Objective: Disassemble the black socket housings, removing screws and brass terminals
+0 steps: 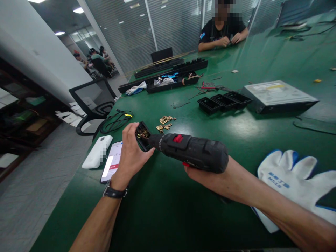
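Observation:
My right hand [202,175] is wrapped round the grip of a black cordless drill [194,150] with red switches. The drill points left, and its tip reaches a small black box [143,134] with brass-coloured parts inside. Fingers and thumb of my left hand [133,147] clamp that box, tilted, just above the table. Whether the bit touches a screw is too small to tell. Just beyond the box lies a loose pile of small brass plates [165,120]. A lit phone [112,162] rests beside my left wrist.
A white power bank [98,152] and coiled black cable [117,120] lie left. Black boxes [224,101] and a metal drive [280,96] stand ahead right. A white glove [288,178] lies right, black trays [173,82] behind. A person [223,28] sits across the table.

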Demonstrator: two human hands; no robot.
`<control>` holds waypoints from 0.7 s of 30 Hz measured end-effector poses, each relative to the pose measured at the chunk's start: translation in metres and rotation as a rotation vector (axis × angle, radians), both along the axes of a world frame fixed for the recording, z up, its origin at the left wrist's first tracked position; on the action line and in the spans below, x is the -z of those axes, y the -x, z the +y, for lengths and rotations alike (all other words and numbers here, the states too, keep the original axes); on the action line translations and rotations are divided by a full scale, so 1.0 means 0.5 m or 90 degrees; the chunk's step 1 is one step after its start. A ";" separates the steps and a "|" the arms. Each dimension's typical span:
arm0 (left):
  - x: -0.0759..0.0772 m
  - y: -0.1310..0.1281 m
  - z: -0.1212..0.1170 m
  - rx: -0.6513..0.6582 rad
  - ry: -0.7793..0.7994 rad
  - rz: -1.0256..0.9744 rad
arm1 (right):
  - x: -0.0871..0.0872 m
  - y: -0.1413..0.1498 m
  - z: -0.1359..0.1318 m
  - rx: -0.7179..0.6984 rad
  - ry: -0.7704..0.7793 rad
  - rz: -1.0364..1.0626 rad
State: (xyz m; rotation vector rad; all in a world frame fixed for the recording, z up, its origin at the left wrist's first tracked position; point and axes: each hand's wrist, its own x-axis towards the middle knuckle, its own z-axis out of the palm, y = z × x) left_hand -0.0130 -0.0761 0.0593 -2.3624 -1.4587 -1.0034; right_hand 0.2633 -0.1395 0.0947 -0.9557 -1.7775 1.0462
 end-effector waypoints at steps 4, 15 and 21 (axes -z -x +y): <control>0.003 -0.004 0.000 -0.011 -0.040 -0.011 | 0.000 0.003 0.000 -0.016 -0.056 -0.009; 0.008 -0.010 0.001 -0.076 -0.121 -0.041 | -0.030 0.027 -0.026 -0.018 0.183 0.058; 0.014 -0.012 0.002 -0.099 -0.133 -0.039 | -0.018 0.037 -0.042 -0.061 0.389 0.139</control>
